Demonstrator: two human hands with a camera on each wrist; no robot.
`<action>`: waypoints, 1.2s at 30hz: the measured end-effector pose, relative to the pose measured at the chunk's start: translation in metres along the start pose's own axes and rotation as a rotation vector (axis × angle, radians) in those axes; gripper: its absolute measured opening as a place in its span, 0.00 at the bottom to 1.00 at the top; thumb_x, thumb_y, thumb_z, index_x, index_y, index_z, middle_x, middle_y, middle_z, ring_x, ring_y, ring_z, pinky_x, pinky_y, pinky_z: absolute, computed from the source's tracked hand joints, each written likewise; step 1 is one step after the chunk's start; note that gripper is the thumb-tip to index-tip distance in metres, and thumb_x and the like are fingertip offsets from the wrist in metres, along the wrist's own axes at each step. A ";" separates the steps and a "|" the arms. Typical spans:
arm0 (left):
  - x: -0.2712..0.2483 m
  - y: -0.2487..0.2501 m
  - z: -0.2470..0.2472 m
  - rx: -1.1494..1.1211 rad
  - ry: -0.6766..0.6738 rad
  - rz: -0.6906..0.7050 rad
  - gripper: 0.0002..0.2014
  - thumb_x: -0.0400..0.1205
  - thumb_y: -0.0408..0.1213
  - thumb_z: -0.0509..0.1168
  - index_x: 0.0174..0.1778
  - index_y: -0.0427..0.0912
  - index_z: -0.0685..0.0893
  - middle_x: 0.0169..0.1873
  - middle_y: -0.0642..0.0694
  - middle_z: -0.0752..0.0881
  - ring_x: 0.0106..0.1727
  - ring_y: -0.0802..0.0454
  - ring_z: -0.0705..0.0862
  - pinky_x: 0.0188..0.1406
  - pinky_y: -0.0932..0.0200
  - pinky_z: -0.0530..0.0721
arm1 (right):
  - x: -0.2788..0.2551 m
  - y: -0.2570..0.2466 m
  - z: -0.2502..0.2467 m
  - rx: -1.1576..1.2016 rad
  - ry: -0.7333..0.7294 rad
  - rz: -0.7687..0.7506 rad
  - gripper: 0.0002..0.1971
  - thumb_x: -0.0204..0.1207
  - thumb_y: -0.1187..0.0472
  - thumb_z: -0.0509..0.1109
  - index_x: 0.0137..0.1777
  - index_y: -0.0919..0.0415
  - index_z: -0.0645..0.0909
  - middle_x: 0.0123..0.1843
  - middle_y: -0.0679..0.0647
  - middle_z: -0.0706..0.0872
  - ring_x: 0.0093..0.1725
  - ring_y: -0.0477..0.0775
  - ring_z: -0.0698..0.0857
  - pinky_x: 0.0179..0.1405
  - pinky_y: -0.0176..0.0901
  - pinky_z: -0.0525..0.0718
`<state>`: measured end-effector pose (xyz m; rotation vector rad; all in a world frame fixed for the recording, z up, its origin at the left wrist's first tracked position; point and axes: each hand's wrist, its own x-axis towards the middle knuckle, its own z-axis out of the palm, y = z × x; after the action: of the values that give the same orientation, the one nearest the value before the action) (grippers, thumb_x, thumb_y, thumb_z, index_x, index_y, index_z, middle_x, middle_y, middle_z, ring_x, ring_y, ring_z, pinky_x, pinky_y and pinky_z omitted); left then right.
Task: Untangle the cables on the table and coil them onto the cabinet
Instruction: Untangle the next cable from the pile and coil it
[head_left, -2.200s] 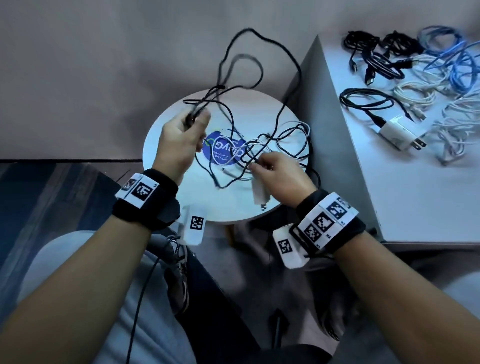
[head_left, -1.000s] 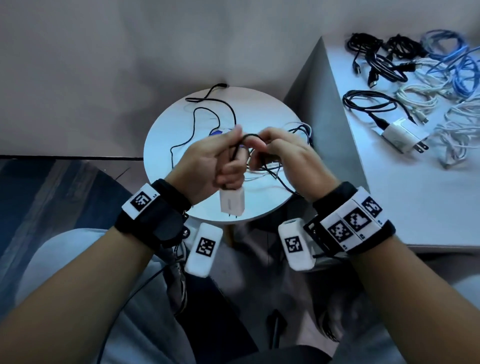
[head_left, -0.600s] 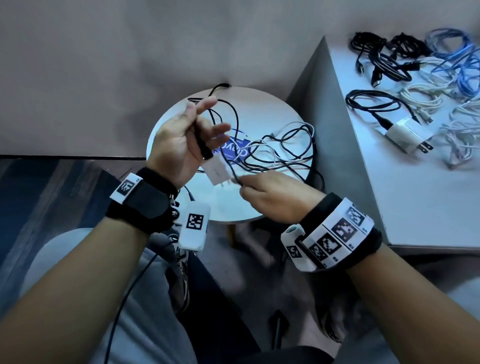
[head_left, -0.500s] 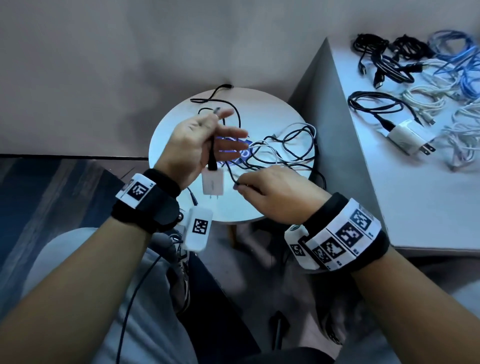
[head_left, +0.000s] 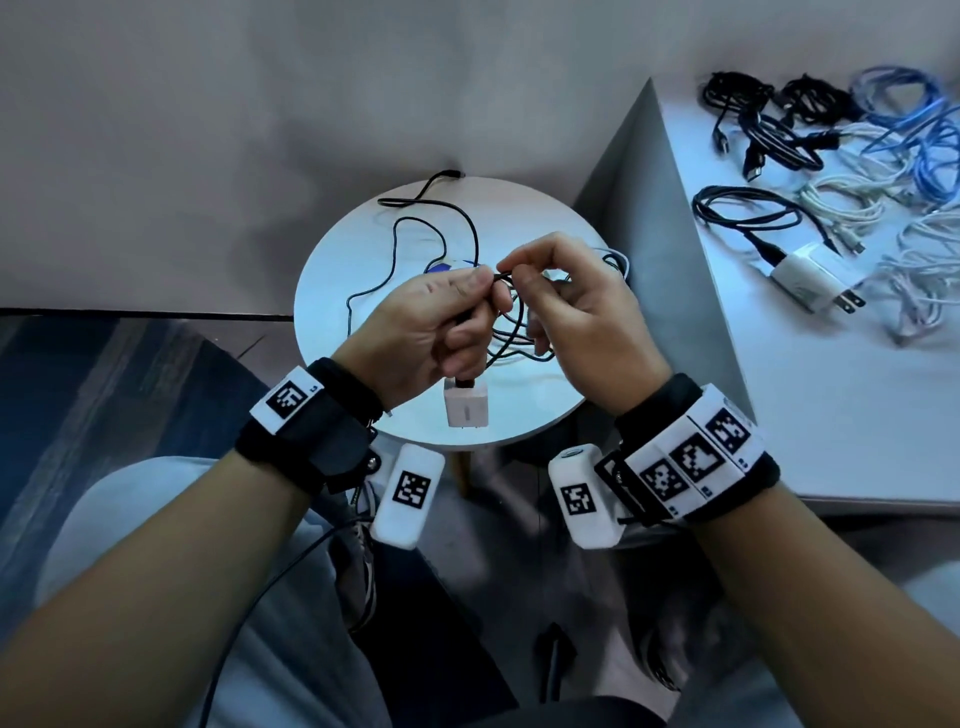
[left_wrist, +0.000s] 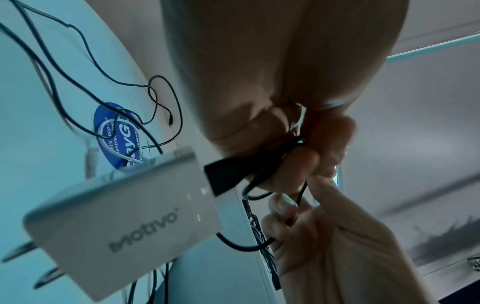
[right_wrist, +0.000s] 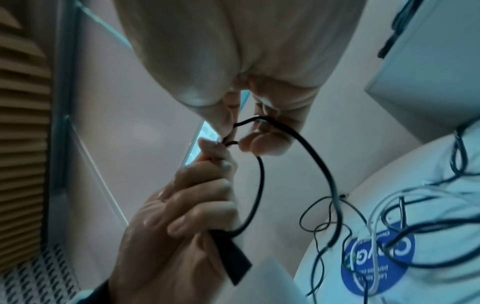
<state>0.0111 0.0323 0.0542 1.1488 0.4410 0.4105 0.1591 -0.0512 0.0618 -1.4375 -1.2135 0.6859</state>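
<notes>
The grey-white flat-topped cabinet (head_left: 810, 415) stood at three o'clock from my hands, and the coils of black, white and blue cable (head_left: 831, 156) already laid out sat on its far part, at about one o'clock. The round white table (head_left: 540, 218) lay straight ahead at twelve, under both hands, with loose runs of cable spread over it and over a blue round sticker (left_wrist: 116, 139).

My left hand (head_left: 415, 338) had its fingers curled shut around the black plug end, and the white square charger block (head_left: 466, 410) hung from that plug toward six o'clock, clear of the tabletop. My right hand (head_left: 582, 317) pinched the thin black cable (right_wrist: 322, 170) between thumb and forefinger, right against my left thumb tip, so the two grips nearly touched.

From that pinch a short loop ran down to the plug. The free length trailed from my right hand toward one o'clock, down into the tangle (head_left: 524, 338) on the table, crossing a white cable there. So the slack to gather lay on my right hand's side, its long axis running away from me. I judged that the next loop would be drawn by the right hand and fed to the left, and that the crossing might snag.

The cable looked thin, limp and matte.
</notes>
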 end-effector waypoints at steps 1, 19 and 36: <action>0.000 -0.001 -0.001 -0.010 0.007 0.000 0.16 0.92 0.40 0.50 0.47 0.37 0.78 0.18 0.54 0.69 0.16 0.56 0.72 0.23 0.61 0.70 | 0.000 0.002 0.001 0.036 0.003 0.038 0.07 0.84 0.61 0.66 0.49 0.48 0.84 0.47 0.55 0.85 0.29 0.52 0.81 0.29 0.48 0.80; 0.007 0.018 -0.019 -0.284 0.276 0.224 0.20 0.94 0.39 0.46 0.70 0.28 0.74 0.22 0.54 0.73 0.44 0.55 0.91 0.55 0.52 0.89 | -0.022 0.015 0.029 -0.151 -0.434 0.368 0.17 0.90 0.49 0.55 0.45 0.60 0.74 0.32 0.56 0.81 0.22 0.57 0.80 0.24 0.45 0.77; 0.001 0.006 -0.002 -0.009 -0.074 -0.046 0.16 0.91 0.43 0.49 0.47 0.40 0.79 0.17 0.55 0.67 0.14 0.57 0.58 0.19 0.55 0.55 | 0.008 0.010 -0.012 -0.062 0.019 0.048 0.08 0.81 0.49 0.69 0.40 0.46 0.79 0.25 0.43 0.72 0.24 0.44 0.68 0.28 0.45 0.66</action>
<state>0.0107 0.0368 0.0586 1.1398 0.3998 0.3280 0.1750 -0.0472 0.0566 -1.5251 -1.1979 0.6715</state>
